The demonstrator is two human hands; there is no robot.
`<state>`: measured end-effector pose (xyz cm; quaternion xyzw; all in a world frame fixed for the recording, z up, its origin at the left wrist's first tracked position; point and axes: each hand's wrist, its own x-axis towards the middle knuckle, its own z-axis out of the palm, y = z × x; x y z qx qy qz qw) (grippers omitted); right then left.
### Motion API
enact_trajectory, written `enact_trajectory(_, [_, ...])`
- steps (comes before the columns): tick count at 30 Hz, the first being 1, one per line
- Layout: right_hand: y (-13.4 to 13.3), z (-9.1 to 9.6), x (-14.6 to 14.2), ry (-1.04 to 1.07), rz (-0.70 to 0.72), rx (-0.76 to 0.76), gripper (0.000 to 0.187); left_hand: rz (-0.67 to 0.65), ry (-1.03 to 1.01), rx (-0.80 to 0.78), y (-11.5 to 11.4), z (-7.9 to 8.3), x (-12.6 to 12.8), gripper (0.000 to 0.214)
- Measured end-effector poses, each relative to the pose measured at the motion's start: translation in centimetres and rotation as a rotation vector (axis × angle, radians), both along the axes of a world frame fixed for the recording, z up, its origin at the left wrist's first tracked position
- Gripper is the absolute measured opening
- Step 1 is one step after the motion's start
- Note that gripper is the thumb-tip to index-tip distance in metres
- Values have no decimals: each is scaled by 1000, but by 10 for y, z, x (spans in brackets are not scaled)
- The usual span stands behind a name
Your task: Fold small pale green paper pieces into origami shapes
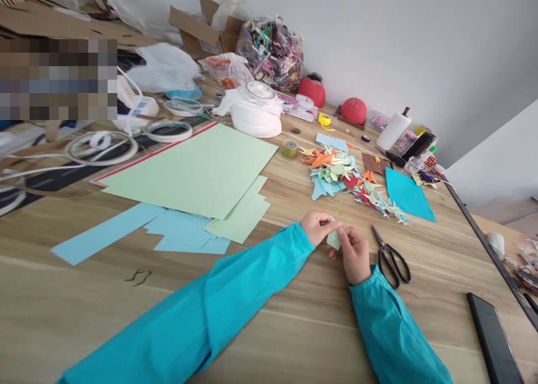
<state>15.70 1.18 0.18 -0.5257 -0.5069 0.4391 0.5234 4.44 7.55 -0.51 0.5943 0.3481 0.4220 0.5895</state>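
Between both hands is a small piece of folded light green paper (pixel 333 240), held just above the wooden table. My left hand (pixel 318 227) pinches its upper left part between thumb and finger. On the other side, my right hand (pixel 354 250) grips its right edge, the thumb on top and fingers partly hidden beneath. Black-handled scissors (pixel 392 259) lie just right of my right hand, points facing away. Beyond the hands spreads a pile of folded paper cranes (pixel 336 171) in green, orange, red and blue.
Large light green sheets (pixel 193 168) lie at left, with blue paper pieces (pixel 180 230) before them. A spool (pixel 290 148) stands near the pile. A teal sheet (pixel 408 193) is at right, a phone (pixel 496 339) at the near right. Bags and a cardboard box (pixel 195 28) line the back.
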Motion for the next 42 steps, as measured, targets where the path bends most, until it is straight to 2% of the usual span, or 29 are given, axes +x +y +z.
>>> enact_trajectory(7, [-1,0,-1,-22,-19,-2,33,-54,-22,-49,0,0,0,38])
enact_trajectory(19, [0,-2,2,72,3,-33,33,-41,-25,-81,-2,3,0,39])
enact_trajectory(25, [-1,-1,1,10,1,-12,34,-2,29,-24,-2,2,1,39])
enact_trajectory(34, [-2,-1,0,-36,-19,-34,31,-22,-21,-1,-1,1,0,40])
enact_trajectory(42, [-2,1,-2,-12,-31,-34,28,-84,-148,-283,-7,6,1,40])
